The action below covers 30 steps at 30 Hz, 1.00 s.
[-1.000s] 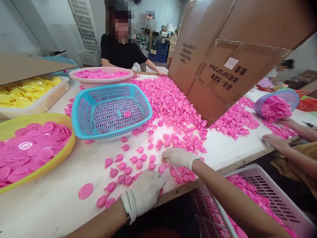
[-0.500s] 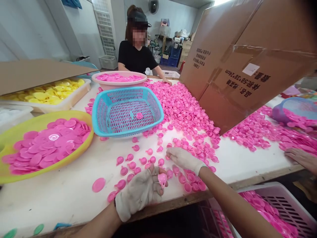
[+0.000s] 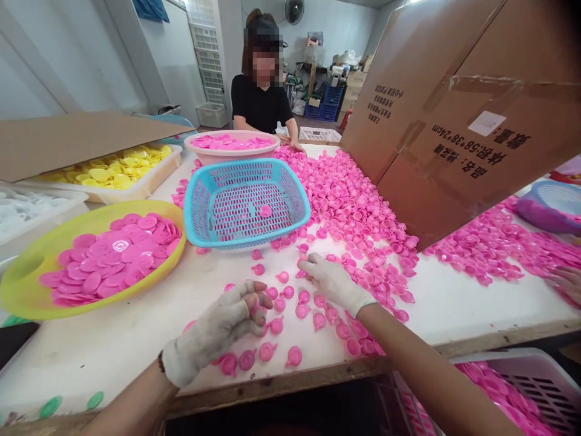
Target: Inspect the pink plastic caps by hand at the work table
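My left hand (image 3: pixel 222 330), in a pale glove with bare fingertips, hovers over the table's near side. Its fingers curl toward the thumb; what lies between them, if anything, I cannot make out. Around and below it are small pink plastic toy cups (image 3: pixel 294 356) with little side handles. My right hand (image 3: pixel 336 283), gloved too, reaches in from the right. Its fingers come together at the tips on a pink toy cup (image 3: pixel 301 274), which they partly cover. More loose cups lie between both hands, and a large heap of pink cups (image 3: pixel 345 197) spreads behind the right hand.
A blue basket (image 3: pixel 247 239) holds one pink piece. Left of it, a yellow basin (image 3: pixel 22 297) carries pink discs. A big cardboard box (image 3: pixel 436 157) stands on the right. Across the table (image 3: pixel 136 357) a co-worker (image 3: pixel 261 100) reaches into the heap. Another person's hand (image 3: pixel 567 281) shows at right.
My left hand has drawn left and up, its fingers curling in; the cup it held has left its open fingers. My right hand's fingertips have shifted slightly farther out. The view has turned left.
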### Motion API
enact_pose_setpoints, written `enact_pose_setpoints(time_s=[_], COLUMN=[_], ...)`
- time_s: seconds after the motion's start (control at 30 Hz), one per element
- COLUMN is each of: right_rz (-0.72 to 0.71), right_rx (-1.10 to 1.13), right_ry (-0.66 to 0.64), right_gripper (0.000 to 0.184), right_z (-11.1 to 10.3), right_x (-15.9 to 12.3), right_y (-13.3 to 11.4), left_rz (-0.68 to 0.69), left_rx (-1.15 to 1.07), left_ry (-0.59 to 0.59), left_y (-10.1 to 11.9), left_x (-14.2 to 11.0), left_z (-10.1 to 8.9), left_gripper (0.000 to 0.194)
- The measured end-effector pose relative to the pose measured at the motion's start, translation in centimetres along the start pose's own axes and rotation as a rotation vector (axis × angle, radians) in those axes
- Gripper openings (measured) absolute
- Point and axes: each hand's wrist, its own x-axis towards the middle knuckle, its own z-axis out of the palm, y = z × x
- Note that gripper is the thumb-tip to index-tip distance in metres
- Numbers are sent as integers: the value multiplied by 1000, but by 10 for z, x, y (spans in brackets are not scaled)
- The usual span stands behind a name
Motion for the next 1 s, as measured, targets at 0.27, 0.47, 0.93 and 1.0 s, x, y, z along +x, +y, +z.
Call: enact_pose_setpoints(time_s=[0.27,0.47,0.93,1.0], right_rz=[-53,-11,45,35], right_rx=[380,434,-104,-91], right_ry=[-62,-289,-4,-5], right_gripper=[20,22,42,38], right_z=[2,-1,-9,-10], right_x=[4,8,30,33], right_y=[2,17,-2,-2], left_rz=[213,235,326,393], left_rx=[466,564,926,1042], left_ry=[391,548,449,456], left_y=[22,21,1,1], left_x=[-12,4,11,8], left_z=[-47,-86,-115,-124], left_gripper=[39,46,31,29])
